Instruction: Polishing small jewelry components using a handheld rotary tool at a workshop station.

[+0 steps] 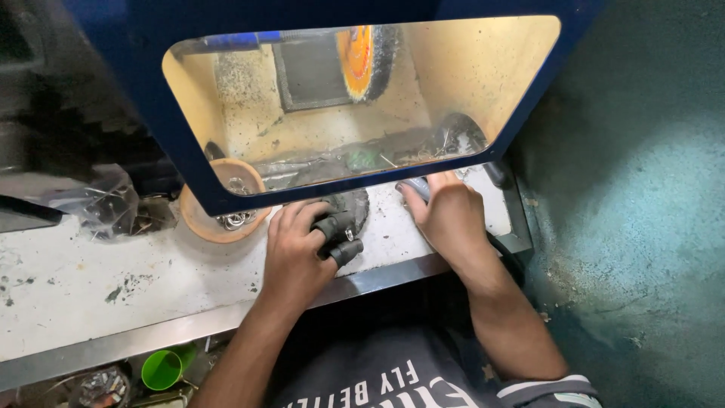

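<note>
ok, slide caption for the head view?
Left hand in dark finger guards, right hand beside it, below a hooded polishing wheel.

The blue hood (174, 143) hides the upper part of the tan bowl (208, 223) at centre left. The right hand (451, 215) covers most of a dark object, whose kind cannot be told. The green cup (161, 370) at lower left sits partly under the counter (91, 279) edge.

I see a blue hood (136, 45), an orange wheel (361, 57), an orange bowl (198, 224), a green cup (162, 369) and dark finger guards (337, 236) over a dirty white bench (91, 279).
</note>
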